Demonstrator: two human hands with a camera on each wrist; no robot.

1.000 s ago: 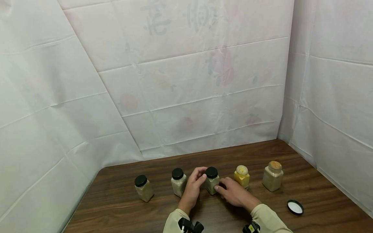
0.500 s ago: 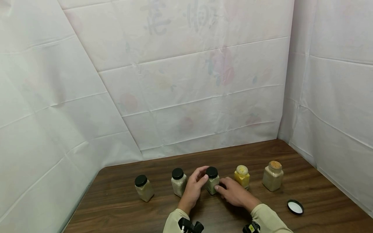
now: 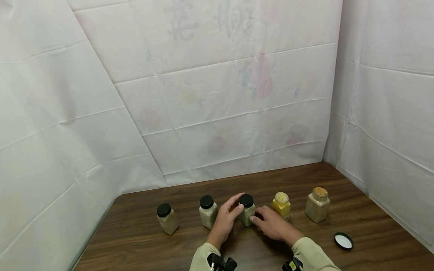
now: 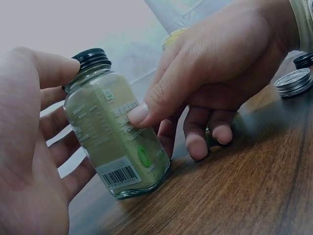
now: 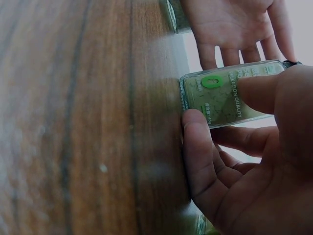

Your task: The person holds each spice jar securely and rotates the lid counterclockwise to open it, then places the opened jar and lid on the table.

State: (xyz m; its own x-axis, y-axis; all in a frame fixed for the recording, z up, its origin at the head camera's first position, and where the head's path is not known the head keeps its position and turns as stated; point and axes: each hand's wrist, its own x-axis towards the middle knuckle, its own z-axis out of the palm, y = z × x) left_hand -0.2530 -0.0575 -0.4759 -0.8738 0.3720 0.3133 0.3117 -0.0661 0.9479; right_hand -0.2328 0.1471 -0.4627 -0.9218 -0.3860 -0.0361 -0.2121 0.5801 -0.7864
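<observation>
A square glass spice jar (image 4: pixel 117 127) of green powder, with a black screw lid (image 3: pixel 246 200), stands on the table between the hands. My left hand (image 3: pixel 225 216) holds the lid from the left, thumb in front and index finger behind. My right hand (image 3: pixel 272 224) grips the jar's body from the right, its thumb on the printed face beside the label. In the right wrist view the jar's base shows at the tabletop, and the fingers of the left hand spread behind the jar.
Two black-lidded jars, a pale one (image 3: pixel 208 216) and a tan one (image 3: pixel 168 223), stand to the left. Right of the hands are a yellow jar (image 3: pixel 281 207) and a larger lidless tan jar (image 3: pixel 317 209). A loose lid (image 3: pixel 344 241) lies at the front right of the table (image 3: pixel 135 248).
The left thumb and index finger have shifted slightly rightward round the lid. The right hand and the other jars look unmoved.
</observation>
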